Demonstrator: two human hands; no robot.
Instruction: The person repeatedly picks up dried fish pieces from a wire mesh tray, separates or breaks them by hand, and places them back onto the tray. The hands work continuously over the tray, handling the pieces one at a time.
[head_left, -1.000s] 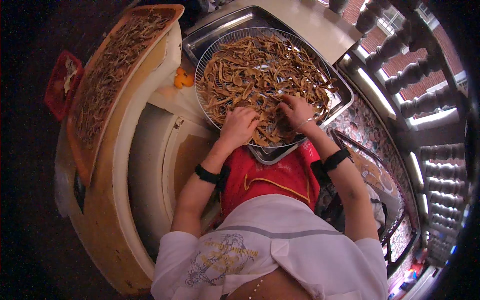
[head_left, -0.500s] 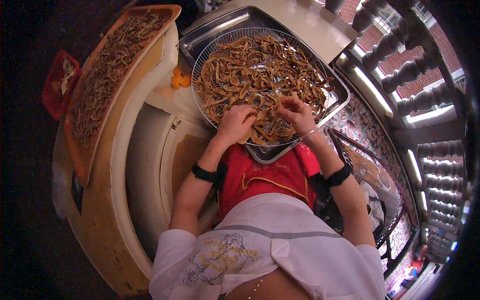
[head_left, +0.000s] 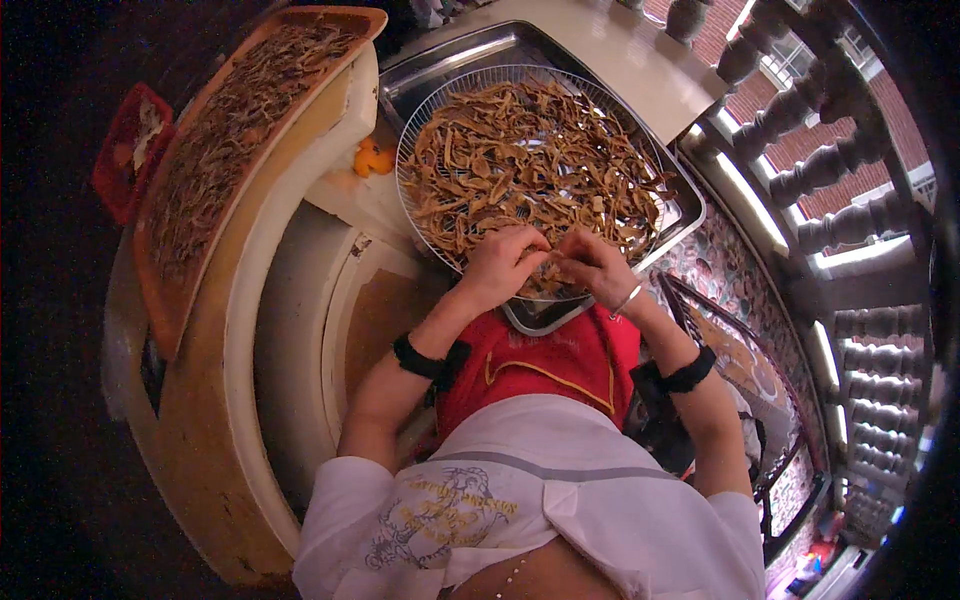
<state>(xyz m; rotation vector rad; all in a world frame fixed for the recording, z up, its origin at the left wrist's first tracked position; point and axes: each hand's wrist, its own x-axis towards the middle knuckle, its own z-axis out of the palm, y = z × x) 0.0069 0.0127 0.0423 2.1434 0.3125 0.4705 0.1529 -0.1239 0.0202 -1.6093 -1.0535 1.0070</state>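
Note:
A round wire rack (head_left: 420, 130) holds several brown dried strips (head_left: 530, 160) and rests in a steel tray (head_left: 680, 215). My left hand (head_left: 500, 265) and my right hand (head_left: 598, 268) meet over the rack's near edge. Their fingertips pinch the same small dried strip (head_left: 553, 252) between them. Both wrists wear black bands, and the right also has a thin bracelet.
A long orange tray (head_left: 180, 300) of dried brown strips lies on the pale curved counter (head_left: 260, 330) to the left. A red basket (head_left: 125, 150) sits beyond it. Orange bits (head_left: 372, 158) lie by the rack. A white balustrade (head_left: 830, 170) runs along the right.
My hands have drawn together from apart on the rack to its near edge, and now hold one strip between them.

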